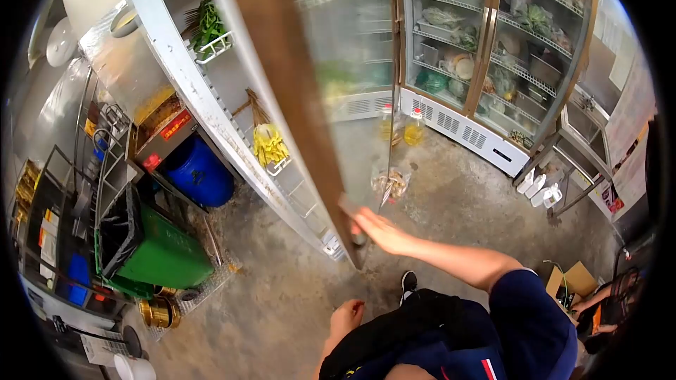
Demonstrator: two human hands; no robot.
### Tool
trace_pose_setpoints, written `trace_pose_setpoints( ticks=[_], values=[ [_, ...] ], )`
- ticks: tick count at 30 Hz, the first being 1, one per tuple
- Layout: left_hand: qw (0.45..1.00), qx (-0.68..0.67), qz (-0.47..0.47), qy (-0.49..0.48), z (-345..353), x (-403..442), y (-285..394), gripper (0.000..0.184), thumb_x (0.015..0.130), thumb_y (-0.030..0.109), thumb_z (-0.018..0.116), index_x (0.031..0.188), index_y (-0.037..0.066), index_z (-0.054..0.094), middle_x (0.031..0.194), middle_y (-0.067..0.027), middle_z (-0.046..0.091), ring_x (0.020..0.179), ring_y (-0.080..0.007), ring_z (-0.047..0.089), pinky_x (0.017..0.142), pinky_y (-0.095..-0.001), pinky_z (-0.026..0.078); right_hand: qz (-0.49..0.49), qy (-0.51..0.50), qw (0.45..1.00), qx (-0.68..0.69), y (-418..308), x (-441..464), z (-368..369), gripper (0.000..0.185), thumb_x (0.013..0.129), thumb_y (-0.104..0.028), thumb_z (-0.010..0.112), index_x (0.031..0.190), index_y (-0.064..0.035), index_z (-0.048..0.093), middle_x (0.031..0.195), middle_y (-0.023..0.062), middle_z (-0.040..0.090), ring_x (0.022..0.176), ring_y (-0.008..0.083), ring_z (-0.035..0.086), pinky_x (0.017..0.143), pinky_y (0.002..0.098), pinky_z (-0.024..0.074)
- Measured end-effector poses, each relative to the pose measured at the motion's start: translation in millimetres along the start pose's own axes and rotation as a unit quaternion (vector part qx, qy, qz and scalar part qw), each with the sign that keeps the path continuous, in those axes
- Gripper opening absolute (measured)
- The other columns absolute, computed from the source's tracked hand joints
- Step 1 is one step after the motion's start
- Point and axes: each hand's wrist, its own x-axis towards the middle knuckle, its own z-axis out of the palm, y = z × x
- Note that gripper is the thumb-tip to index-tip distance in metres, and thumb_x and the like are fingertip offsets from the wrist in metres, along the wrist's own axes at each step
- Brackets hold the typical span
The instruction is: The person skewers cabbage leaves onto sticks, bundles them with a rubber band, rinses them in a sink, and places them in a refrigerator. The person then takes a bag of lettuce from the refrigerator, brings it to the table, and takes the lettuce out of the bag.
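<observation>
The right hand (380, 231), half-open, met the edge of the swung-out fridge door (305, 109) — hold unclear. A slip might have swung it against a shoe (409, 281); the left hand (345, 318), loosely curled, looked empty.

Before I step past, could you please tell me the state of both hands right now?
Left hand: partly curled; whether it holds anything cannot be told.
Right hand: at the edge of the glass door; its grip cannot be told.

A navy short-sleeved top (531, 313), a dark shoe (408, 281) and possibly a black apron (419, 324) are worn.
</observation>
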Motion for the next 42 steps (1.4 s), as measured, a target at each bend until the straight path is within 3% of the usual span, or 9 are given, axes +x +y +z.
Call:
trace_pose_setpoints(
  ticks=[4, 9, 12, 16, 19, 21, 24, 30, 42],
  values=[
    [0.998, -0.01, -0.048, -0.027, 15.8, -22.5, -20.5, 0.017, 0.08, 0.019, 0.058, 0.093, 0.008, 0.065, 0.083, -0.0149, 0.064, 0.077, -0.0298, 0.063, 0.068, -0.0362, 0.049, 0.008, 0.015, 1.0, 0.025, -14.8, 82.5, 52.4, 0.048, 0.092, -0.043, 0.034, 0.117, -0.0035, 0.043, 0.11, 0.0188, 0.052, 0.104, 0.0293, 0.05, 0.088, 0.0379, 0.0385],
    [0.995, 0.008, -0.101, -0.022, 19.8, -10.0, -20.2, 0.019, 0.08, 0.019, 0.058, 0.094, 0.009, 0.065, 0.084, -0.0131, 0.065, 0.078, -0.0277, 0.063, 0.068, -0.0352, 0.049, -0.164, 0.033, 0.984, -0.064, -1.6, 90.3, 57.2, 0.05, 0.089, -0.028, 0.047, 0.129, -0.0028, 0.033, 0.129, 0.0195, 0.036, 0.119, 0.031, 0.038, 0.097, 0.0369, 0.0335],
    [0.993, 0.049, -0.104, 0.007, 24.6, 33.3, -6.8, 0.02, 0.08, 0.019, 0.058, 0.096, 0.009, 0.064, 0.083, -0.0117, 0.066, 0.077, -0.0264, 0.064, 0.068, -0.0339, 0.049, -0.176, -0.083, 0.978, -0.08, 34.2, 61.8, -4.2, 0.05, 0.088, -0.025, 0.048, 0.13, -0.0025, 0.033, 0.13, 0.0181, 0.035, 0.116, 0.0304, 0.043, 0.098, 0.0348, 0.0351],
    [0.984, 0.13, -0.07, 0.103, 32.3, 115.2, 25.2, 0.02, 0.076, 0.013, 0.061, 0.095, 0.005, 0.063, 0.084, -0.0153, 0.063, 0.072, -0.0275, 0.062, 0.065, -0.0343, 0.049, -0.038, -0.23, 0.969, -0.084, 129.2, 18.9, -127.8, 0.042, 0.087, -0.029, 0.05, 0.119, -0.0022, 0.048, 0.113, 0.0147, 0.056, 0.095, 0.027, 0.059, 0.085, 0.0346, 0.0448],
    [0.975, 0.086, -0.029, 0.202, 46.3, 197.8, 66.7, 0.019, 0.075, 0.008, 0.062, 0.093, 0.002, 0.062, 0.087, -0.0171, 0.061, 0.073, -0.0277, 0.061, 0.063, -0.035, 0.049, 0.076, -0.214, 0.958, -0.174, 198.1, -27.4, -218.5, 0.041, 0.085, -0.032, 0.052, 0.117, -0.0054, 0.051, 0.107, 0.0147, 0.06, 0.098, 0.0269, 0.058, 0.083, 0.0353, 0.0443],
    [0.985, 0.06, 0.006, 0.159, 66.5, 258.8, 85.4, 0.019, 0.075, 0.007, 0.062, 0.092, 0.001, 0.061, 0.087, -0.0155, 0.06, 0.075, -0.0262, 0.06, 0.064, -0.0348, 0.049, 0.139, -0.204, 0.951, -0.187, 219.3, -53.5, -280.2, 0.043, 0.084, -0.033, 0.052, 0.119, -0.0072, 0.05, 0.113, 0.0144, 0.056, 0.098, 0.0271, 0.057, 0.083, 0.0353, 0.0441],
    [0.99, 0.099, 0.05, 0.091, 108.8, 317.7, 124.5, 0.02, 0.074, 0.01, 0.062, 0.092, 0.002, 0.062, 0.087, -0.015, 0.06, 0.074, -0.0263, 0.06, 0.066, -0.0343, 0.049, 0.128, 0.02, 0.81, -0.572, 204.0, -80.5, -349.9, 0.047, 0.084, -0.033, 0.052, 0.123, -0.0071, 0.046, 0.119, 0.0122, 0.051, 0.103, 0.0301, 0.054, 0.088, 0.0353, 0.0417],
    [0.993, 0.106, 0.044, -0.008, 166.6, 403.9, 166.0, 0.022, 0.075, 0.018, 0.061, 0.092, 0.005, 0.063, 0.082, -0.0137, 0.062, 0.075, -0.0268, 0.061, 0.067, -0.036, 0.049, 0.175, 0.093, 0.953, -0.227, 241.1, -29.5, -469.5, 0.042, 0.083, -0.031, 0.054, 0.119, -0.0092, 0.048, 0.121, 0.0155, 0.048, 0.094, 0.0295, 0.058, 0.081, 0.0373, 0.0449],
    [0.98, 0.085, 0.104, -0.147, 204.1, 667.3, 254.9, 0.022, 0.081, 0.02, 0.056, 0.095, 0.004, 0.061, 0.083, -0.0136, 0.062, 0.078, -0.029, 0.06, 0.07, -0.036, 0.046, 0.151, 0.118, 0.936, -0.296, 259.1, 133.0, -640.8, 0.039, 0.085, -0.024, 0.054, 0.119, -0.0078, 0.047, 0.109, 0.0156, 0.055, 0.098, 0.0339, 0.054, 0.084, 0.0389, 0.0443]
  ],
)
